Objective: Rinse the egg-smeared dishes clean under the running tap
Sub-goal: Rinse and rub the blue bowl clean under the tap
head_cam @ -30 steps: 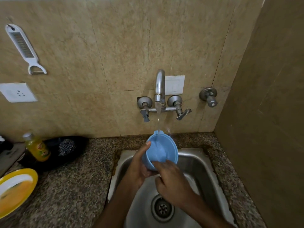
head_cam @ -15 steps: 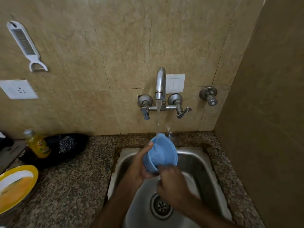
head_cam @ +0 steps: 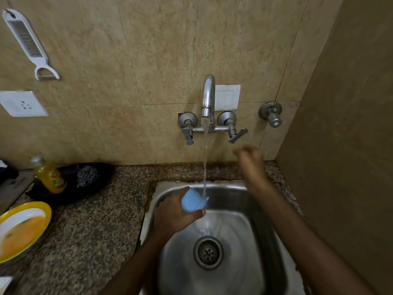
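Observation:
My left hand grips a small blue bowl, tipped on its side over the steel sink, its rim at the water stream. The tap on the wall runs, water falling past the bowl toward the drain. My right hand is raised near the right tap lever, blurred, fingers loosely curled, holding nothing. A yellow plate smeared with orange egg lies on the counter at the far left.
A yellow bottle and a steel scrubber on a black dish stand at the back left of the granite counter. A peeler hangs on the wall. A side wall closes the right.
My right hand left the bowl and rose toward the right tap lever. My left hand lowered the bowl into the sink and tipped it sideways.

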